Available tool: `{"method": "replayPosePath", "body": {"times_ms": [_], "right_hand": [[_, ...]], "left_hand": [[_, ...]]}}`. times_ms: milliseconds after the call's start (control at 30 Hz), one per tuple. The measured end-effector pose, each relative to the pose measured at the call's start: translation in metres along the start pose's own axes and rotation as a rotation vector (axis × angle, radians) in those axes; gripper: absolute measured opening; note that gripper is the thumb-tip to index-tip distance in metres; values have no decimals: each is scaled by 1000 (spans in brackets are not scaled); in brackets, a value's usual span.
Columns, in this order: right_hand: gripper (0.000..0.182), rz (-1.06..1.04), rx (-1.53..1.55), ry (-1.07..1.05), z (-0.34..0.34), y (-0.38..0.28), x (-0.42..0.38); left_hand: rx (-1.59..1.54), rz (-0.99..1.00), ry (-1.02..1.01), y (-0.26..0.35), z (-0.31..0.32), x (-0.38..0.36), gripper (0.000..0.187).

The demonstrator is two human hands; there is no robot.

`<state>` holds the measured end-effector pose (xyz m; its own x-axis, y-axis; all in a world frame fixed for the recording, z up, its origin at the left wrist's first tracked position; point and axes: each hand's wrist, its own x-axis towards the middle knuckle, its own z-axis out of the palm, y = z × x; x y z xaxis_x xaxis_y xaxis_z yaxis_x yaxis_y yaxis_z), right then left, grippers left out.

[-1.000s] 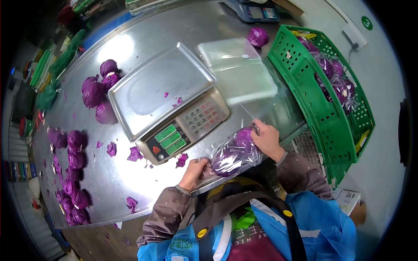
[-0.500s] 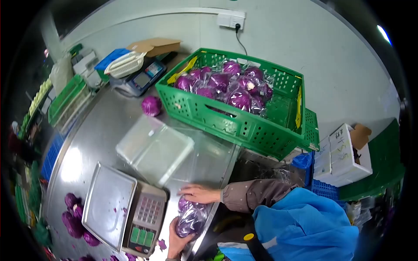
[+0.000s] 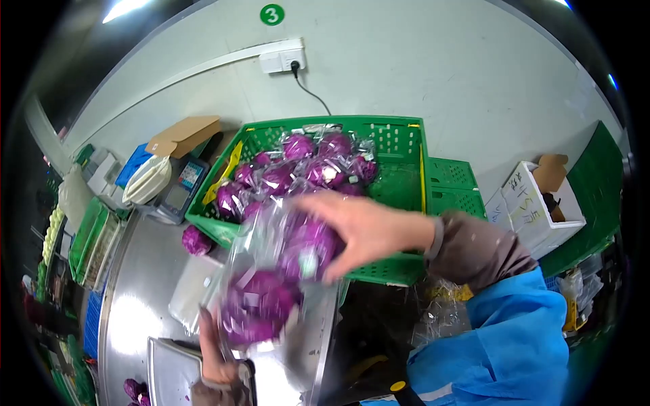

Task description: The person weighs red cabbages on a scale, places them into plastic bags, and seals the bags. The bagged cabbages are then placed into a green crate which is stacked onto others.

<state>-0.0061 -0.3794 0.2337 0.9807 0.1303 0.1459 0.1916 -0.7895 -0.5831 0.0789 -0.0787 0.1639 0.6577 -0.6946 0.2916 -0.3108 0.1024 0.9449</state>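
Observation:
In clear, shiny plastic, an upper red cabbage [image 3: 311,247] and a lower red cabbage [image 3: 258,308] hang above the bench edge, blurred by motion. My right hand [image 3: 365,229] grips the upper one from above and the right, thumb and fingers around it. Beside the lower cabbage, at its left, is my left hand [image 3: 220,355], one digit pointing up and the others hidden or smeared; I cannot tell whether it grips the cabbage. Just behind both stands a green crate [image 3: 399,271] with several wrapped red cabbages [image 3: 277,179] inside.
A loose red cabbage [image 3: 196,240] sits by the crate's left corner. On the metal bench [image 3: 139,284] are a metal tray [image 3: 169,375] and, farther back, a scale [image 3: 177,196]. A white box [image 3: 535,210] stands at the right, and a cord hangs from the wall socket [image 3: 283,61].
Both hands and the wrapped cabbages have moved up off the bench toward the crate. My right hand has shifted onto the upper cabbage's right side. The head view has tilted upward.

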Motion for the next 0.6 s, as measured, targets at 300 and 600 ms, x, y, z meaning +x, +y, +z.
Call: {"method": "replayPosePath", "body": {"times_ms": [300, 600], "right_hand": [[83, 474, -18, 273, -93, 194, -23], [53, 955, -72, -332, -137, 236, -7]], "left_hand": [[-576, -406, -204, -35, 142, 252, 59], [-345, -570, -267, -97, 223, 327, 53]]}}
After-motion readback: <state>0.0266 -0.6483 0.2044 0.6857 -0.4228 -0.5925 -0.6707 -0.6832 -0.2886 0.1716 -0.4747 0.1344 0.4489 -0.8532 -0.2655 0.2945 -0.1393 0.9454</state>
